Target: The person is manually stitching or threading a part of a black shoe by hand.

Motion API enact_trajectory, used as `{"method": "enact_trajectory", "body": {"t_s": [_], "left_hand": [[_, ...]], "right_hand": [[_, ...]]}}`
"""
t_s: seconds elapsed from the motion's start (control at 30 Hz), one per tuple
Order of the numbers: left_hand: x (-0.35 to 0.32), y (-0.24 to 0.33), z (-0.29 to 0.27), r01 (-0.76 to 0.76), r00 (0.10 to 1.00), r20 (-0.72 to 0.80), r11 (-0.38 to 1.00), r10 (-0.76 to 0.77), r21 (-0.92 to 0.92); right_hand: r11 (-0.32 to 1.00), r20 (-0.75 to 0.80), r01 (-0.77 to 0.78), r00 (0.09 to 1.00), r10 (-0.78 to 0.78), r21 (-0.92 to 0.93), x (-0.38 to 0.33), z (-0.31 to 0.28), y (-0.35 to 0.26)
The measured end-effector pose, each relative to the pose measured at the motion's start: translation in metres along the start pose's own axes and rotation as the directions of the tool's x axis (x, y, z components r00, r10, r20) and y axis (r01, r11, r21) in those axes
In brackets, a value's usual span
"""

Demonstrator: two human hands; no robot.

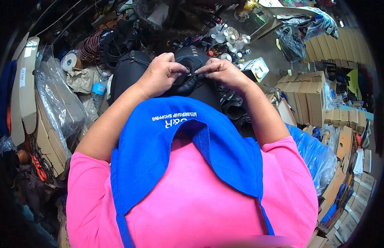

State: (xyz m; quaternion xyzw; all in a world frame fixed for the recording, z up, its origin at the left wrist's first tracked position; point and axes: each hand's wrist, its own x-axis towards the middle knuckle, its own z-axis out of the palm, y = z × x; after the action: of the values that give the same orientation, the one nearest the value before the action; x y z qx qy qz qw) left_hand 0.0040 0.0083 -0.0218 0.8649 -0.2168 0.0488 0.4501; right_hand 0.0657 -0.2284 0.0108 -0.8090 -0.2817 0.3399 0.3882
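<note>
Fingers point(179, 67) in close now: on the left hand point(159, 76), thumb and forefinger are pinched together at a black piece point(185, 88), and on the right hand point(223, 73) it's the same pinch, 2 sets of tips nearly meeting over it. What sits between them is too small to tell. That piece lies right under the fingertips, low on the lap, over the black-clad legs point(128, 78).

Just nearer the body, a blue apron point(138, 165) spreads over a pink shirt point(183, 206). Beyond the right fingers, white bottles point(231, 39) crowd together, a pale metal tin point(257, 69) beside them on the grey floor point(268, 49). Further right of the fingers, cartons point(303, 97) stand packed in a row, a plastic bag point(292, 45) beyond. Out left of them: a labelled water bottle point(99, 89), a white spool point(69, 62), clear plastic sheeting point(55, 89) and flattened cardboard point(26, 93), cluttered all the way!
</note>
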Motion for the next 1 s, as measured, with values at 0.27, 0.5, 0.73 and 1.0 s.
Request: {"method": "enact_trajectory", "body": {"t_s": [0.27,0.5,0.73,1.0], "left_hand": [[0.000,0.008,-0.004,-0.122,0.992,0.013,0.967,0.122,0.224],[0.000,-0.012,0.012,0.155,0.987,0.067,0.977,-0.147,-0.147],[-0.015,0.002,0.017,0.311,0.950,0.068,0.907,-0.305,-0.284],[-0.016,0.008,-0.006,0.211,0.978,0.029,0.970,-0.209,-0.120]], "right_hand": [[0.996,0.003,-0.092,0.996,0.092,0.021,-0.006,0.001,-0.005],[0.990,0.008,-0.048,0.999,0.047,0.136,-0.004,0.006,0.003],[0.996,-0.112,0.030,0.993,-0.021,0.083,-0.011,0.019,0.009],[0.998,-0.269,0.035,0.962,-0.047,-0.049,-0.018,0.019,-0.004]]}}
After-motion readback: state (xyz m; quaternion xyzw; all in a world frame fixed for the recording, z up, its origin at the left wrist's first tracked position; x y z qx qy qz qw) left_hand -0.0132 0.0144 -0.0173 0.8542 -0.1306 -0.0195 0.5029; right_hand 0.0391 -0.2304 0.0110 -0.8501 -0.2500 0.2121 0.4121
